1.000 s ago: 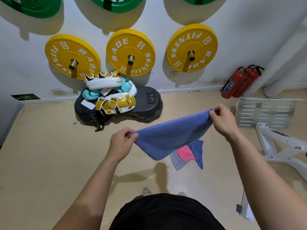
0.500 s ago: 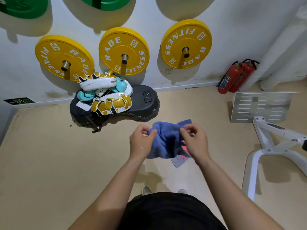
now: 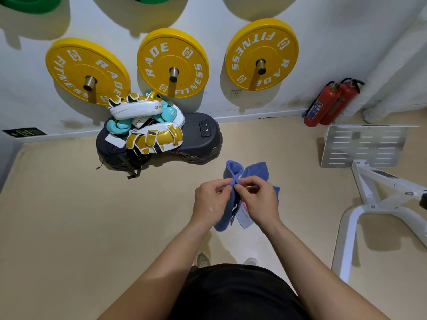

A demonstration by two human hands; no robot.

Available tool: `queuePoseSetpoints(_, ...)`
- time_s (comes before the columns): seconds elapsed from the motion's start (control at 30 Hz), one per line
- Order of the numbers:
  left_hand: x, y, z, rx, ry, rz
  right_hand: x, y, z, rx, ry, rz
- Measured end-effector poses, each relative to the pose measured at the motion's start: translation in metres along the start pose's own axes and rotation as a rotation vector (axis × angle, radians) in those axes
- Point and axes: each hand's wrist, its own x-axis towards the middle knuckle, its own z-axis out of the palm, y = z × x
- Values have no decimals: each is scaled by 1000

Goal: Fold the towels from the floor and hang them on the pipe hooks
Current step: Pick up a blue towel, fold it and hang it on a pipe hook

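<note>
I hold a blue towel point(image 3: 248, 171) in the air in front of me, doubled over, its folded top sticking up above my fingers and its lower end hanging down. My left hand point(image 3: 211, 202) and my right hand point(image 3: 258, 200) meet at the middle, both pinching the towel's edges together. Behind my hands, several more towels lie on the floor: a pink one point(image 3: 244, 207), a grey one point(image 3: 245, 220) and a blue one point(image 3: 276, 195), mostly hidden. Short metal pegs point(image 3: 173, 72) stick out of the wall through the yellow plates.
Three yellow weight plates point(image 3: 262, 54) hang on the white wall. A black platform point(image 3: 198, 139) piled with boxing pads point(image 3: 152, 139) lies against the wall. Two red fire extinguishers point(image 3: 323, 105) stand at the right. A white metal frame point(image 3: 379, 199) and perforated plate point(image 3: 365, 145) are at the right.
One second ago my hands held the towel stretched wide apart. They came together, folding it in half, and now pinch the edges at the centre.
</note>
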Motion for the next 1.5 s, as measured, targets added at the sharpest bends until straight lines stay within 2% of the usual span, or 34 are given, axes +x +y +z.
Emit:
queuePoseSetpoints(0.17, 1, 6, -7, -25, 14, 3, 3, 1, 3, -4, -17, -33)
queuePoseSetpoints(0.3, 6, 5, -14, 36, 5, 58, 2, -1, 3, -42, -111, -66)
queuePoseSetpoints(0.47, 6, 4, -13, 8, 80, 25, 3, -4, 0, -20, -230, -61)
queuePoseSetpoints(0.63, 6, 7, -23, -21, -4, 48, 13, -8, -9, -89, -302, -129)
queuePoseSetpoints(0.67, 8, 4, -28, 79, 4, 94, 14, -10, -11, -102, -316, -138)
queuePoseSetpoints(0.73, 14, -7, -42, 472, 52, 205, 17, -16, -16, -110, -336, -149)
queuePoseSetpoints(0.8, 17, -19, -57, 765, 66, 224, 19, -22, -21, -104, -371, -155)
queuePoseSetpoints(0.9, 18, -32, -73, 926, 95, 284, 23, -28, -26, -190, -425, -188)
queuePoseSetpoints(1.0, 19, -32, -86, 875, 127, 407, 26, -25, -26, -335, -341, -168)
queuePoseSetpoints(1.1, 16, -20, -87, 780, 71, 554, 29, -19, -22, -409, -249, -113)
queuePoseSetpoints(1.17, 14, -12, -82, 731, 54, 581, 30, -19, -19, -410, -227, -114)
queuePoseSetpoints(1.3, 16, -3, -79, 393, 160, 339, 29, -26, -19, -213, -266, -176)
queuePoseSetpoints(1.37, 18, -1, -80, 239, 138, 218, 29, -30, -21, -109, -296, -210)
queuePoseSetpoints(1.5, 22, -4, -77, 268, 11, 115, 27, -38, -20, -73, -293, -239)
